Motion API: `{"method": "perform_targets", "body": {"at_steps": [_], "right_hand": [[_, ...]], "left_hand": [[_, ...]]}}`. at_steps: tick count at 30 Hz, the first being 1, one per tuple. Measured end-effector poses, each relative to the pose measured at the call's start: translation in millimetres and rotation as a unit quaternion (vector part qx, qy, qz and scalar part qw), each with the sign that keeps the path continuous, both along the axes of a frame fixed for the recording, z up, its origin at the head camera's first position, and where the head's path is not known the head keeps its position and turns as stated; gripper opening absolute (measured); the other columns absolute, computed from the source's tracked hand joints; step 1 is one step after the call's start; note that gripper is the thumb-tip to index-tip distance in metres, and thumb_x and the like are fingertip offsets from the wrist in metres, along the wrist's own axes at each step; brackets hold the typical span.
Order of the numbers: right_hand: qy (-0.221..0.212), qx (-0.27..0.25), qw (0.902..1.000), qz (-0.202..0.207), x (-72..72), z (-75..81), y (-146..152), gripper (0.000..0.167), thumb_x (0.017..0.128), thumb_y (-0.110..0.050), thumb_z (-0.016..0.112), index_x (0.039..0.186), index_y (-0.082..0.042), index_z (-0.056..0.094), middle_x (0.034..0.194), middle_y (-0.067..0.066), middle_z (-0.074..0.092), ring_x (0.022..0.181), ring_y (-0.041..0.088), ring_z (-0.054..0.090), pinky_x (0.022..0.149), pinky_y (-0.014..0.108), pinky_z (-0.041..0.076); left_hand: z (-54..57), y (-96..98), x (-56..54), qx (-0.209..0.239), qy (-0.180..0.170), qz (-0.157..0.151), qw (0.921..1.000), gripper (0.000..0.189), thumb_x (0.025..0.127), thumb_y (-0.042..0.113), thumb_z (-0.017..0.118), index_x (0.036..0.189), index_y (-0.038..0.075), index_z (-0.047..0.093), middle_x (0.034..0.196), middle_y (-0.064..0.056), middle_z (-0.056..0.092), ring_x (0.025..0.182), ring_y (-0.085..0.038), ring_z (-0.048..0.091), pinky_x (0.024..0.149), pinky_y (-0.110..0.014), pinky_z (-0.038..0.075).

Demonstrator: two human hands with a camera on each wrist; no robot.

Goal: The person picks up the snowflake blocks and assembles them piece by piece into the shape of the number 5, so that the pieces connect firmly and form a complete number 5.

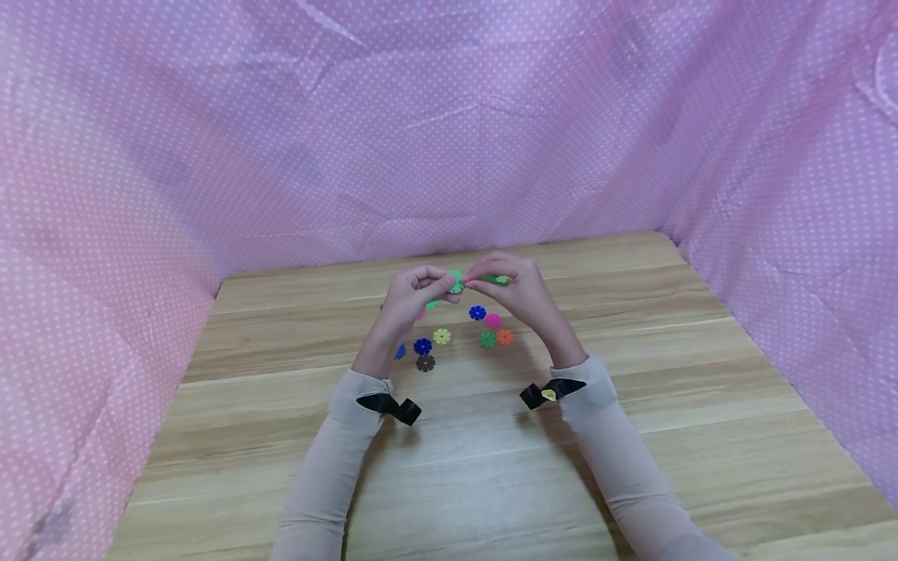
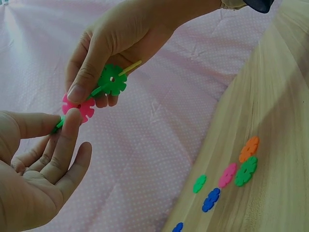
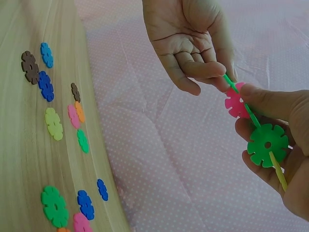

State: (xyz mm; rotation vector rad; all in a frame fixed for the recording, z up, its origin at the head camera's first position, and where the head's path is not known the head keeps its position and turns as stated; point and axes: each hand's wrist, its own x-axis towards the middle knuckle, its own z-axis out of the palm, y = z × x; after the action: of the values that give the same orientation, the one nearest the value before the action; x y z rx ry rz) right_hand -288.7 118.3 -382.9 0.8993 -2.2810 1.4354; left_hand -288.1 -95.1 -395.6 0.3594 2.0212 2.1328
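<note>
Both hands are raised above the far part of the table, with a short chain of slotted snowflake discs between them. My left hand [image 1: 414, 296] pinches a green disc [image 1: 456, 281] at one end, between thumb and finger. My right hand [image 1: 517, 287] grips a pink disc [image 2: 86, 111] beside it, thumb on its face. Beyond the pink one, another green disc [image 3: 252, 117] shows edge-on, then a green disc [image 3: 267, 140] facing the camera and a yellow disc [image 3: 278, 170] edge-on. Whether the left hand's green disc is slotted into the pink one, I cannot tell.
Loose discs lie below the hands: dark blue [image 1: 477, 312], pink [image 1: 493, 320], green [image 1: 487, 340], orange [image 1: 504, 337], yellow [image 1: 441, 336] and brown [image 1: 425, 363], among several others. Pink dotted cloth [image 1: 449, 156] hangs behind and beside the wooden table [image 1: 449, 467].
</note>
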Motion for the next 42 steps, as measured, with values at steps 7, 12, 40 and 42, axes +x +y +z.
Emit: {"method": "perform_targets", "body": {"at_steps": [7, 12, 40, 42], "right_hand": [[0.014, 0.008, 0.9998, -0.007, 0.4, -0.8, -2, 0.007, 0.085, -0.004, 0.081, 0.092, -0.006, 0.08, 0.095, 0.009, 0.077, 0.092, 0.023, 0.072, 0.085, 0.025, 0.058], [0.012, 0.009, 0.9999, -0.006, -1.2, -3.0, -4, 0.007, 0.086, -0.005, 0.08, 0.093, -0.006, 0.08, 0.096, 0.009, 0.077, 0.091, 0.022, 0.072, 0.08, 0.021, 0.057], [-0.019, -0.011, 0.9994, -0.028, -3.4, -11.9, 5, 0.006, 0.087, -0.01, 0.08, 0.093, -0.007, 0.081, 0.096, 0.009, 0.078, 0.086, 0.015, 0.068, 0.076, 0.029, 0.057], [-0.023, 0.0, 0.9995, -0.024, -2.9, -14.7, 6, 0.006, 0.087, -0.009, 0.08, 0.093, -0.006, 0.081, 0.096, 0.01, 0.078, 0.085, 0.014, 0.068, 0.076, 0.029, 0.058]], "left_hand": [[-1.5, -1.4, -1.0, -0.006, -0.001, -0.001, 1.0, 0.02, 0.1, 0.014, 0.067, 0.111, -0.003, 0.067, 0.094, -0.009, 0.078, 0.079, -0.01, 0.075, 0.101, -0.038, 0.057], [-1.7, -3.8, -2.8, -0.02, 0.001, -0.007, 0.9998, 0.024, 0.101, 0.017, 0.065, 0.114, -0.003, 0.067, 0.09, 0.002, 0.077, 0.081, -0.01, 0.075, 0.107, -0.046, 0.052], [-8.9, -49.2, 4.8, -0.136, -0.043, 0.03, 0.9894, 0.035, 0.105, 0.026, 0.058, 0.126, -0.001, 0.066, 0.11, -0.019, 0.073, 0.109, -0.036, 0.069, 0.106, -0.045, 0.053], [-18.3, -53.1, 6.1, -0.184, -0.02, 0.009, 0.9826, 0.033, 0.104, 0.024, 0.059, 0.124, -0.002, 0.067, 0.112, -0.022, 0.072, 0.109, -0.038, 0.067, 0.101, -0.044, 0.056]]}}
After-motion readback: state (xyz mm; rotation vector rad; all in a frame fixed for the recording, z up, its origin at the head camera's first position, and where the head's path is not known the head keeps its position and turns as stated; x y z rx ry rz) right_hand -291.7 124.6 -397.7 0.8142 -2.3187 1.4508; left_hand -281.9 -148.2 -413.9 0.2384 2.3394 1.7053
